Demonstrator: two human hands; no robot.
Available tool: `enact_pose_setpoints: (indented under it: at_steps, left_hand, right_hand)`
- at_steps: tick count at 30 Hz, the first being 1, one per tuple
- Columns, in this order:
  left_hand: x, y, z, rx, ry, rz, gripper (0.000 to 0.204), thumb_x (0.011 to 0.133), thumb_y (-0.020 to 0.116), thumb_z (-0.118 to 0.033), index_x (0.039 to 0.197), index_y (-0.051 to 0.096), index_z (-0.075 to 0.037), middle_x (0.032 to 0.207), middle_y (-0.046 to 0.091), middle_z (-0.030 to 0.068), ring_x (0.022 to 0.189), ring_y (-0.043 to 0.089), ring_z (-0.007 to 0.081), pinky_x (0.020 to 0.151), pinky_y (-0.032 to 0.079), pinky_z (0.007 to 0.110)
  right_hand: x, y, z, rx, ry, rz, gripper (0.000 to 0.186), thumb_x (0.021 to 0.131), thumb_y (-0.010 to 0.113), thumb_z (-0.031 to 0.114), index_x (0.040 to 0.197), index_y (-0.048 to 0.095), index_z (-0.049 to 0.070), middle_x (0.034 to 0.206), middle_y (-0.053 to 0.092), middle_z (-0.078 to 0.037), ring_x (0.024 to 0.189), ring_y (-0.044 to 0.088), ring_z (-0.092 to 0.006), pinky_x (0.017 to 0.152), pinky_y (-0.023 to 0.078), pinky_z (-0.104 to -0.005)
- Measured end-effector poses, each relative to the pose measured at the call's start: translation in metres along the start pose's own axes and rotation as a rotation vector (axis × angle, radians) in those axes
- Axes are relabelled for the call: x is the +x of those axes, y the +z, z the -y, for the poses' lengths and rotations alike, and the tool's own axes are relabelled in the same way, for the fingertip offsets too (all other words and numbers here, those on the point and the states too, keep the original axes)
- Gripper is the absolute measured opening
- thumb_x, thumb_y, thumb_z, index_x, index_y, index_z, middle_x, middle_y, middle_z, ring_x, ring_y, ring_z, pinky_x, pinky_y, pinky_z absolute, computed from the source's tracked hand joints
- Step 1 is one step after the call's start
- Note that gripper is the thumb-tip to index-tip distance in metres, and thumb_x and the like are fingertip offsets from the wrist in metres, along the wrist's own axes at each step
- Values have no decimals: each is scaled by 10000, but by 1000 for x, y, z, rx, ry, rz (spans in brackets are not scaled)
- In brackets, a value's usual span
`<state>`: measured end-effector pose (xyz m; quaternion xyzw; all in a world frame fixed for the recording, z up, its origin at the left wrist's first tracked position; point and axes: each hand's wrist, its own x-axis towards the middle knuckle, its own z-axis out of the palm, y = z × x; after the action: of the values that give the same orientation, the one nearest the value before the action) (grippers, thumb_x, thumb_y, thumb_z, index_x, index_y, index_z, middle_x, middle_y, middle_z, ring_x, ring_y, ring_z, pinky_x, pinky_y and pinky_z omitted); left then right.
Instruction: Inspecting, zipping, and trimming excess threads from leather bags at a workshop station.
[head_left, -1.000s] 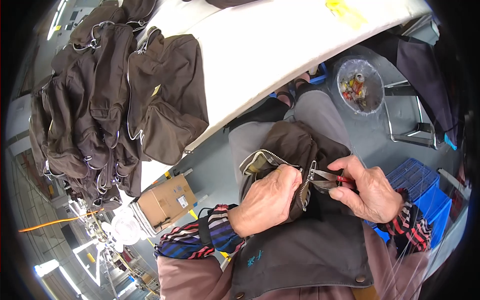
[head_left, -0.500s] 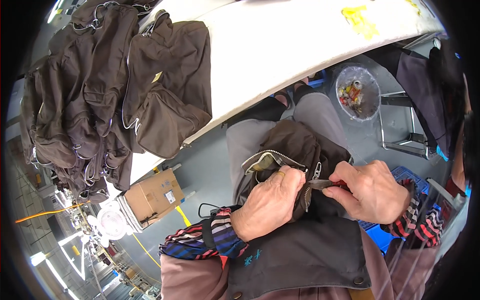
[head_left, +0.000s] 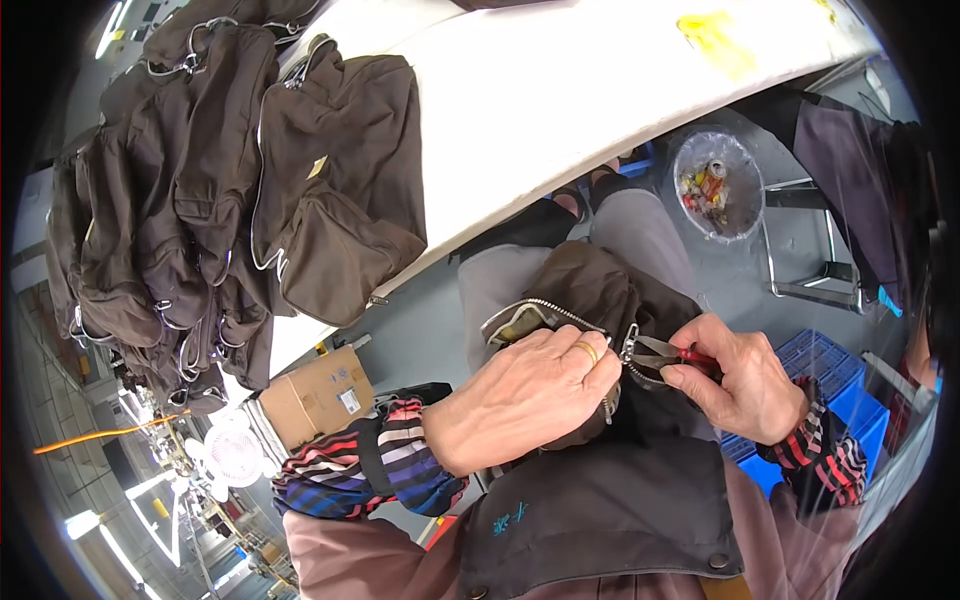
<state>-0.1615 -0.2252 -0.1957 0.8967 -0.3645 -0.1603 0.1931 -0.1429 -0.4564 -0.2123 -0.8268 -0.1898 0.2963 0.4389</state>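
Observation:
A dark brown fabric bag lies across my lap, its zip opening partly spread so the pale lining shows. My left hand is closed on the bag's zip edge, fingers pinched beside the metal zip teeth. In my right hand is a pair of pliers with red handles. The metal jaws point left and meet the silver zip slider, close to my left fingertips. Whether the jaws grip the slider or only touch it, I cannot tell.
On the white table several similar brown bags are piled at the left. A lined waste bin stands beyond my knees, near a metal stool. Blue crates are at my right, a cardboard box at my left.
The pliers have shifted up to the zip slider, their jaws now spread around or against it. My left hand has turned slightly, with its forearm farther left.

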Motion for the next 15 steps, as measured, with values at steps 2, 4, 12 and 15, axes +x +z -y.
enact_pose_setpoints:
  at_steps: [2, 4, 12, 15]
  left_hand:
    - [4, -2, 0, 19, 4, 52, 179, 728, 550, -70, 898, 516, -24, 782, 463, 59, 748, 517, 195, 682, 469, 292]
    - [7, -2, -1, 38, 7, 103, 152, 721, 543, -74, 860, 508, -25, 763, 450, 56, 724, 510, 189, 668, 471, 294]
    - [0, 10, -6, 236, 147, 74, 158, 695, 561, -95, 826, 493, -40, 756, 451, 48, 699, 518, 162, 603, 463, 279]
    - [1, 10, -3, 32, 61, 56, 194, 682, 571, -59, 855, 486, -46, 775, 462, 57, 707, 523, 187, 604, 464, 290]
  right_hand:
    - [-2, -1, -2, 5, 28, 12, 245, 781, 664, 149, 892, 493, 13, 585, 576, -133, 517, 583, -303, 483, 450, -361]
    - [-3, 1, -6, 13, -1, -6, 247, 781, 663, 153, 893, 497, 10, 589, 577, -134, 521, 584, -305, 486, 450, -361]
    - [-2, -1, -7, 37, -44, -8, 259, 775, 668, 165, 890, 501, 3, 616, 588, -142, 537, 587, -318, 490, 453, -379]
    - [0, -6, -1, 23, -55, 11, 260, 772, 670, 169, 885, 505, 3, 621, 589, -145, 542, 586, -325, 491, 452, -382]
